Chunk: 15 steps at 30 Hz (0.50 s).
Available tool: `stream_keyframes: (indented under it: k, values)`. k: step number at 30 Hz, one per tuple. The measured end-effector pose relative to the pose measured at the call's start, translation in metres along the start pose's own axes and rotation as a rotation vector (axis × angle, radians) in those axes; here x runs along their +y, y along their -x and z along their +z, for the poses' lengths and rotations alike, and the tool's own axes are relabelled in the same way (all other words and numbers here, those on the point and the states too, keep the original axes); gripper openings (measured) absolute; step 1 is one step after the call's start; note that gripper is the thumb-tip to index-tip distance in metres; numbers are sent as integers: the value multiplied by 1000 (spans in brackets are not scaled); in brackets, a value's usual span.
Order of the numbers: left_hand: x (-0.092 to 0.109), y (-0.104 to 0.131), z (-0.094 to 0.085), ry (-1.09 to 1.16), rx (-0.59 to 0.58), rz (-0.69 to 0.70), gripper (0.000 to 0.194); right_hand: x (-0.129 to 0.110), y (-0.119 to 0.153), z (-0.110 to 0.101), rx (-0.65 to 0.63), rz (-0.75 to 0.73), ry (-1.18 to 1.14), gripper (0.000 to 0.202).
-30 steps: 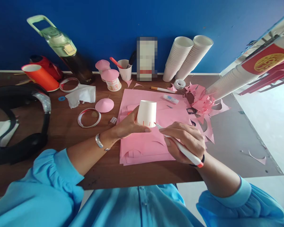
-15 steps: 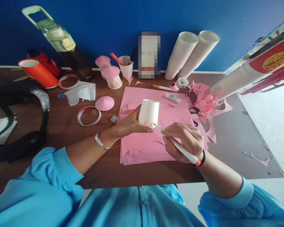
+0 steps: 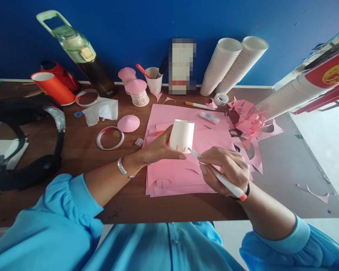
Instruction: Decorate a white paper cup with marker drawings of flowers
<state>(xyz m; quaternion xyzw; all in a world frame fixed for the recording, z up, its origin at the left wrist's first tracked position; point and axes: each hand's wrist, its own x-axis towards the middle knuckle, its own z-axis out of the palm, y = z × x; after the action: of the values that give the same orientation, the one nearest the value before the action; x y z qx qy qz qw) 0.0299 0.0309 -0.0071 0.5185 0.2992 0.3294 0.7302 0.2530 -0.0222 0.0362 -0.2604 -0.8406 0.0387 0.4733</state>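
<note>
Now, cup [image 3: 182,134] in hand [image 3: 159,149], marker [image 3: 229,186] alongside

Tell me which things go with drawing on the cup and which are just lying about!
Drawing:
- white cup, in the left hand
- marker, in the right hand

Probably just lying about for this drawing:
- bottle
- pink scraps
- stacked cups

Pale letters reading "VSK" [image 3: 109,92] are showing on the dark bottle [image 3: 93,71] — close to its base, well below its green lid [image 3: 73,43].
</note>
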Motion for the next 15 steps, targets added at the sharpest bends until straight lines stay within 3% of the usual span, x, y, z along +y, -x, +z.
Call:
stream_keyframes:
  k: [4, 15]
  values:
    - [-2, 1, -1, 29, -11, -6, 102, 1, -1, -1, 8, -14, 17, 19]
    - [1, 1, -1, -10, -39, -10, 104, -1, -1, 0, -4, -18, 29, 15]
